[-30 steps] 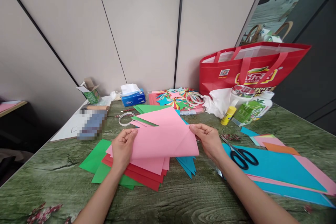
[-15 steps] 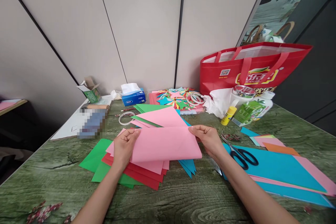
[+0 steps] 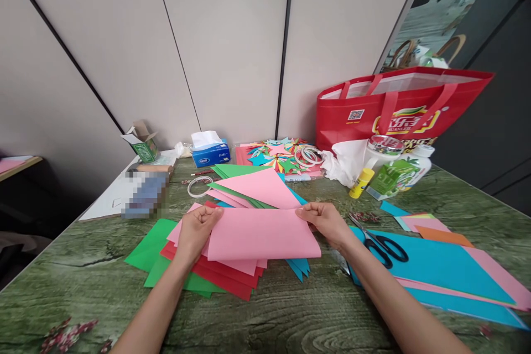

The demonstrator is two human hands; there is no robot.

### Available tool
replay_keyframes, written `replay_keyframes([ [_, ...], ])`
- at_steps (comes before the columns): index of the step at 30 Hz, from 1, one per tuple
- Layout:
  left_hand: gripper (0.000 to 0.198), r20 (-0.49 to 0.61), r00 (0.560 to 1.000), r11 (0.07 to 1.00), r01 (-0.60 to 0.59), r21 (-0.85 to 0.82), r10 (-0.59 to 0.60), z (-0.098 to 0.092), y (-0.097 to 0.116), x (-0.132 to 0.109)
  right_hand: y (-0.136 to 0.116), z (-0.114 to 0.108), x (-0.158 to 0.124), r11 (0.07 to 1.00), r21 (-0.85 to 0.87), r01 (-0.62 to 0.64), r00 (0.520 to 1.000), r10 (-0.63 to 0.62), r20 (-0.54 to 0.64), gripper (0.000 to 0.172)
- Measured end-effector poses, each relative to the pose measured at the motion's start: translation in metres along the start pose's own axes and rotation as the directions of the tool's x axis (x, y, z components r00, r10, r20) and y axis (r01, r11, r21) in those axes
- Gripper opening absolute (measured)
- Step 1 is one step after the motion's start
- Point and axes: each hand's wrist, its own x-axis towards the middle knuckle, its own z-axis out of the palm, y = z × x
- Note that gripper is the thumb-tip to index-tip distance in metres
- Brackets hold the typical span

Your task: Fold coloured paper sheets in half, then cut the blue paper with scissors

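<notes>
Between my two hands is a sheet of pink paper (image 3: pixel 263 235), bent over so that a rounded fold hangs toward me. My left hand (image 3: pixel 197 229) pinches its upper left corner between thumb and fingers. At the upper right corner, my right hand (image 3: pixel 326 224) grips it the same way. Underneath and to the left lie red sheets (image 3: pixel 236 279), more pink ones and green sheets (image 3: pixel 155 246), fanned out. Just beyond the held sheet rests a pile of pink folded paper (image 3: pixel 257 185) with green and blue pieces.
Scissors (image 3: pixel 381 246) with black handles lie on blue paper (image 3: pixel 448 265) at right. A yellow glue stick (image 3: pixel 362 183), green box (image 3: pixel 392 178) and red bag (image 3: pixel 398 105) stand behind. Farther left are a tape roll (image 3: pixel 199 187), tissue box (image 3: pixel 211 152) and paper stars (image 3: pixel 286 157).
Both hands have brought the pink sheet slightly lower and nearer to me, uncovering more of the pile behind it. They still grip its corners.
</notes>
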Motion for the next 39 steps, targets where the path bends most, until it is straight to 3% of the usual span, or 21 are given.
replay_keyframes([
  [17,0.038,0.000,1.000,1.000,0.002,0.009,-0.002,0.000,0.001,-0.001,-0.002,0.001,-0.001,1.000,0.011,-0.006,1.000,0.006,-0.007,0.036],
  [21,0.034,0.093,0.995,0.996,-0.042,0.079,0.035,-0.004,0.004,0.001,-0.003,0.000,-0.002,0.996,-0.090,-0.026,0.999,0.029,0.030,0.031],
  [25,0.032,0.171,0.980,0.947,-0.147,0.286,0.101,-0.010,0.003,0.006,0.000,-0.003,-0.002,0.959,-0.283,-0.034,0.995,0.060,0.082,0.020],
  [28,0.028,0.217,0.971,0.868,-0.192,0.459,0.101,-0.010,-0.002,0.009,0.002,-0.002,-0.002,0.831,-0.555,0.038,0.997,0.009,0.082,0.013],
  [32,0.018,0.245,0.968,0.643,-0.221,0.733,0.054,-0.008,-0.007,0.009,0.000,0.005,-0.006,0.471,-0.875,0.112,0.993,-0.073,0.088,0.012],
  [35,0.014,0.242,0.970,0.556,-0.211,0.804,0.018,-0.005,-0.011,0.007,-0.003,0.013,-0.010,0.289,-0.954,0.079,0.995,-0.074,0.060,0.017],
  [39,0.010,0.240,0.971,0.472,-0.205,0.857,-0.015,-0.001,-0.011,0.004,-0.005,0.022,-0.016,0.168,-0.985,0.033,0.999,-0.042,0.026,0.021],
])
